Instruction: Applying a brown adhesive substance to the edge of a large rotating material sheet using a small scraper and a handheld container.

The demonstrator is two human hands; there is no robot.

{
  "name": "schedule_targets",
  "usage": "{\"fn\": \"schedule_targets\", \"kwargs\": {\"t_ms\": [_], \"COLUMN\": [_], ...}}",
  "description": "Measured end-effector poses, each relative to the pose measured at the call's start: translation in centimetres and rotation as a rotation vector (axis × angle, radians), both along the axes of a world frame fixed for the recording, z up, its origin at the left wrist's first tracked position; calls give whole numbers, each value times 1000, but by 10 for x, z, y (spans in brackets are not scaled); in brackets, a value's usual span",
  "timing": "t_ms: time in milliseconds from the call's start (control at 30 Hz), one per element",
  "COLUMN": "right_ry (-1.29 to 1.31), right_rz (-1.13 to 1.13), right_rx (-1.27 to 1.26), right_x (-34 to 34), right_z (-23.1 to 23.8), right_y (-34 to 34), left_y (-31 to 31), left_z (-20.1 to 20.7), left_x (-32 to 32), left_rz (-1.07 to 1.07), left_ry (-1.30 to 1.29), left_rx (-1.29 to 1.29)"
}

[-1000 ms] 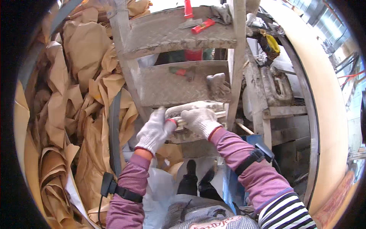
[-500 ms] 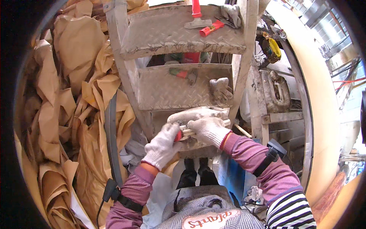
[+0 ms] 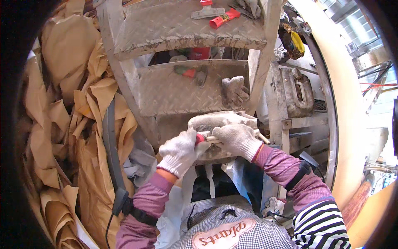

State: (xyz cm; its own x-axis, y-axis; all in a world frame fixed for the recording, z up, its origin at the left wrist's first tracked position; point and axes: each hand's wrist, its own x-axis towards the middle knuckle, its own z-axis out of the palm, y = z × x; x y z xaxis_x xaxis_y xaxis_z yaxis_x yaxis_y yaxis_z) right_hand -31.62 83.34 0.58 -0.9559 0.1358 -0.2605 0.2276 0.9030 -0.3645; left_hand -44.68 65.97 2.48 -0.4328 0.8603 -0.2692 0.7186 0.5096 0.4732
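My left hand (image 3: 179, 152), in a pale knitted glove, is closed around a small red piece (image 3: 200, 138), mostly hidden by the fingers. Beside it my gloved right hand (image 3: 235, 139) is closed on slim pale strips (image 3: 213, 140) that reach toward the left hand. What kind of strips they are I cannot make out. Just beyond both hands lies a long, dusty whitish object (image 3: 215, 120), low at the ladder's bottom step. The two hands nearly meet in front of my body.
Metal steps (image 3: 186, 93) rise ahead, bearing a grey glove (image 3: 235, 91), a red-and-green handled tool (image 3: 188, 72), a scraper (image 3: 207, 12) and a red tube-like piece (image 3: 224, 18). Crumpled brown paper (image 3: 68, 45) heaps up on the left. A dirty grey case (image 3: 298, 93) sits at right.
The view has shifted, so the steps sit higher and further left in it. Both hands stay closed on their things and have moved slightly right in the picture.
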Motion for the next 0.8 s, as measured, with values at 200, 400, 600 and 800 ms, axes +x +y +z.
{"fn": "schedule_targets", "kwargs": {"t_ms": [200, 400, 600, 800], "right_ry": [-53, -36, -39, -38], "right_rz": [-88, -78, -79, -54], "right_rx": [-35, -62, -16, 3], "right_x": [0, -3, -4, -6], "right_z": [3, 4, 5, 11], "right_y": [-2, -1, -2, -2], "left_y": [3, 1, 2, 12], "left_z": [19, 14, 13, 22], "left_x": [-6, -9, -6, -7], "left_rz": [-60, -147, -26, -92], "left_ry": [-35, -81, -55, -14], "left_rx": [232, 128, 237, -26]}}
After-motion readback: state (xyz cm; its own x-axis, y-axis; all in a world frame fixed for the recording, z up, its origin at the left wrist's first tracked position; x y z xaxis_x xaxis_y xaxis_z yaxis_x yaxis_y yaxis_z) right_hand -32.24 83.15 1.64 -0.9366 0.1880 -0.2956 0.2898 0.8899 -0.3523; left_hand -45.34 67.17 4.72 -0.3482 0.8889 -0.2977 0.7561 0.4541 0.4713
